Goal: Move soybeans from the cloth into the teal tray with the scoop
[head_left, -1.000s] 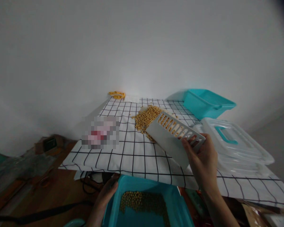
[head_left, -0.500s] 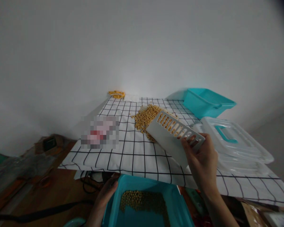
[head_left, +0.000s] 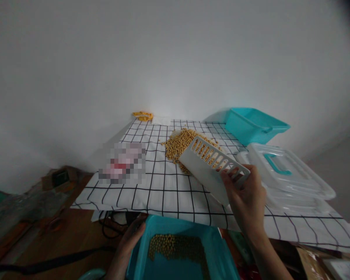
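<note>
My right hand is closed on a white slotted plastic panel, fingers through its slots near the right end. The panel is tilted, and its far left edge is against a heap of soybeans on the checked tablecloth. Below the table edge, my left hand grips the left rim of a teal plastic bin. Soybeans lie along the far side inside that bin, partly in shadow. Some of the heap is hidden behind the panel.
Another teal bin stands at the back right. Clear lids, the top one with a teal handle, are stacked at the right. A blurred-out item lies on the left, and a yellow-orange cloth-like thing at the back.
My right hand and the panel have shifted slightly left. My left hand and the bin it grips look the same.
</note>
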`<action>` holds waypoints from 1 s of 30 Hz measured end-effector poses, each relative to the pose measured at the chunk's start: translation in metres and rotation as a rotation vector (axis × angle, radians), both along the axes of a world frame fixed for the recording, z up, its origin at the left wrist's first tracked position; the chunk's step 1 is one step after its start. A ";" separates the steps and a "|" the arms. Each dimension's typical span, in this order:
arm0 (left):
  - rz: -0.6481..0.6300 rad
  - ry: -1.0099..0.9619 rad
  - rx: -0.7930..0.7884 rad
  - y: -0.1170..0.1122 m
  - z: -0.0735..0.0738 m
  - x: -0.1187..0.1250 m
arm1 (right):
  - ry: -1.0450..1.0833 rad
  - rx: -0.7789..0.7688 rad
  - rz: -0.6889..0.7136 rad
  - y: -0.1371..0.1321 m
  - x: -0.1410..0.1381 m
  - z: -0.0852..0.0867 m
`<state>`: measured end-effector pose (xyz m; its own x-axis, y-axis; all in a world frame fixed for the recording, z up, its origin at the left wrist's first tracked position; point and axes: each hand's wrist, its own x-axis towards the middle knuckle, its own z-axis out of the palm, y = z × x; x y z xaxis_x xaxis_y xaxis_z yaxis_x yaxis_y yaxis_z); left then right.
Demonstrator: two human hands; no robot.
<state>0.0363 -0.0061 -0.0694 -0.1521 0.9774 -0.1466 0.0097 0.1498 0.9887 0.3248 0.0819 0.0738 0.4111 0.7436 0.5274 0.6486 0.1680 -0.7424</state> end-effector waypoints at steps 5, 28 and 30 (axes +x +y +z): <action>0.053 -0.018 -0.149 0.003 0.011 0.002 | 0.036 -0.033 0.065 -0.002 -0.001 0.004; 0.093 -0.017 -0.234 -0.023 0.055 0.014 | -0.085 0.052 0.080 -0.008 -0.006 0.008; 0.080 -0.017 -0.219 -0.019 0.054 0.013 | -0.086 0.058 0.105 -0.009 -0.008 0.011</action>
